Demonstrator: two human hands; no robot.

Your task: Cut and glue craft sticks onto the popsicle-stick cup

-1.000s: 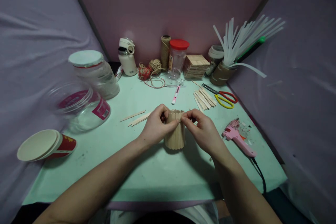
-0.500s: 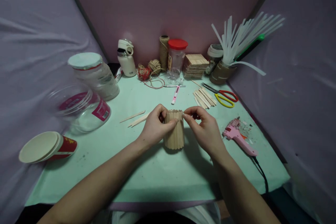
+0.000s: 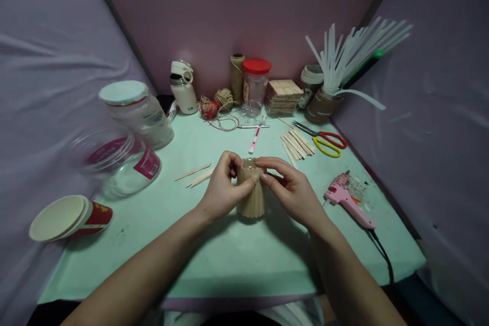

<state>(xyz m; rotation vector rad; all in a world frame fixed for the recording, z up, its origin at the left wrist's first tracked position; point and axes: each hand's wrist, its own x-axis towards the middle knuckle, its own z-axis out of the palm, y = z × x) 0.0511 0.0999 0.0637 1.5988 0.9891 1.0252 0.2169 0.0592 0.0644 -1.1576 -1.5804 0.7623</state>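
Note:
A small round cup made of upright wooden craft sticks [image 3: 251,205] stands on the green tabletop between my hands, its rim tilted slightly toward me. My left hand [image 3: 226,183] grips its left side, thumb pressed across the front near the top. On the right, my right hand [image 3: 289,187] pinches the upper edge, with its fingers over the rim and its thumb on the outer face. The fingertips inside and behind the cup are hidden. Several loose craft sticks [image 3: 200,177] lie just beyond my left hand.
A pink glue gun [image 3: 349,205] with a cord lies at the right. Scissors [image 3: 323,140], a pile of craft sticks [image 3: 298,144] and a pink-handled cutter [image 3: 255,139] lie farther back. Paper cups [image 3: 72,217] and a clear plastic tub [image 3: 126,163] stand left. Jars and twine line the wall.
The cup's top has tipped toward me, showing more of its inside. My right hand has shifted left, its fingers now over the rim. The left hand keeps its hold.

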